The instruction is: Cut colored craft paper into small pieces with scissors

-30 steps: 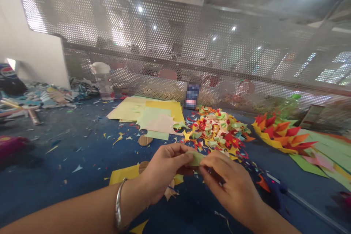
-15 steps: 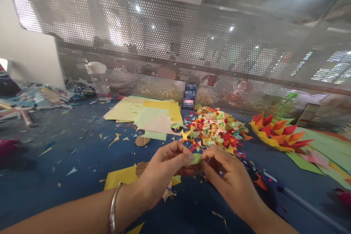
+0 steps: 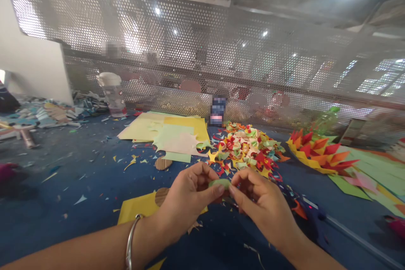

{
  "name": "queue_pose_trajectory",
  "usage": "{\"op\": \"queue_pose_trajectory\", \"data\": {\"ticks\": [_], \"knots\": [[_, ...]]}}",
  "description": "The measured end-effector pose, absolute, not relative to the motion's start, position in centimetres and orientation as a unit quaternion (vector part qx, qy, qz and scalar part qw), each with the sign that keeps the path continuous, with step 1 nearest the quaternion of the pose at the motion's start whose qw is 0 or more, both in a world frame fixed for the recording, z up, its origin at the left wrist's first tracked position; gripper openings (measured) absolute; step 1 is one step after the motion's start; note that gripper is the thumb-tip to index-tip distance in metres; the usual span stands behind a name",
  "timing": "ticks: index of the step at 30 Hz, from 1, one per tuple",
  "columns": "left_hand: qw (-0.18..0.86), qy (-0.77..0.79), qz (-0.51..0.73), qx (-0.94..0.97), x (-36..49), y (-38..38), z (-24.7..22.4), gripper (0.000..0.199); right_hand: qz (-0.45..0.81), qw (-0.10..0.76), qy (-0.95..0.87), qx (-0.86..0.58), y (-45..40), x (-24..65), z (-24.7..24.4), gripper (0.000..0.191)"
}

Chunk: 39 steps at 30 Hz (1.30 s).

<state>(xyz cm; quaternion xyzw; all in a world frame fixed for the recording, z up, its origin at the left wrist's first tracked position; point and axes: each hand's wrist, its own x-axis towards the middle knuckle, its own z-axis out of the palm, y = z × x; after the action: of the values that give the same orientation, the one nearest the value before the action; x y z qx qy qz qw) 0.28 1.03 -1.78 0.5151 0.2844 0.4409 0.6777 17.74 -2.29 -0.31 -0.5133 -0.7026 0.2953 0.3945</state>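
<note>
Between my two hands is a small light-green paper piece [image 3: 220,183], partly covered by fingers. My left hand [image 3: 193,196], with a silver bangle [image 3: 130,236] at the wrist, pinches it between thumb and fingers. From the other side, my right hand [image 3: 257,198] pinches its right end with thumb and forefinger. Just beyond the hands lies a heap of folded and cut paper pieces [image 3: 248,145] in red, yellow, green and cream. A yellow sheet [image 3: 134,209] and a round corrugated cardboard disc [image 3: 162,196] show beside my left forearm.
Stacked paper sheets [image 3: 139,128] lie behind my left hand, near another cardboard disc [image 3: 163,163]. A lidded cup [image 3: 112,95] and a phone [image 3: 218,112] stand by the perforated metal screen [image 3: 190,50]. At right are a spiky paper piece [image 3: 319,152] and a dark-blue glue gun [image 3: 311,215].
More of the green paper shows to the left, above my left thumb, and it looks flatter. My hands stay close together. The view has shifted slightly.
</note>
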Motion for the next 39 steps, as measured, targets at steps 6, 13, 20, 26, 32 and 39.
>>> {"op": "queue_pose_trajectory", "data": {"ticks": [6, 13, 20, 26, 32, 39], "knots": [[0.677, 0.287, 0.44, 0.516, 0.25, 1.02, -1.65, 0.027, 0.324, 0.417, -0.687, -0.499, -2.16, 17.76, -0.33, 0.011], [0.65, 0.301, 0.423, 0.556, 0.17, 1.13, -1.52, 0.026, 0.374, 0.426, -0.662, -0.489, -2.09, 17.37, -0.04, 0.014], [0.542, 0.341, 0.373, 0.672, -0.54, 1.18, -1.24, 0.029, 0.37, 0.417, -0.667, -0.494, -2.17, 17.42, -0.01, 0.015], [0.521, 0.342, 0.384, 0.681, -0.58, 0.86, -1.1, 0.031, 0.377, 0.407, -0.671, -0.491, -2.28, 17.53, 0.16, 0.017], [0.539, 0.338, 0.406, 0.656, -0.17, 0.75, -0.9, 0.028, 0.399, 0.38, -0.685, -0.477, -2.17, 17.61, 0.04, 0.02], [0.538, 0.332, 0.407, 0.659, 0.02, 0.33, -0.84, 0.028, 0.404, 0.357, -0.689, -0.485, -2.22, 17.64, 0.06, 0.023]]}}
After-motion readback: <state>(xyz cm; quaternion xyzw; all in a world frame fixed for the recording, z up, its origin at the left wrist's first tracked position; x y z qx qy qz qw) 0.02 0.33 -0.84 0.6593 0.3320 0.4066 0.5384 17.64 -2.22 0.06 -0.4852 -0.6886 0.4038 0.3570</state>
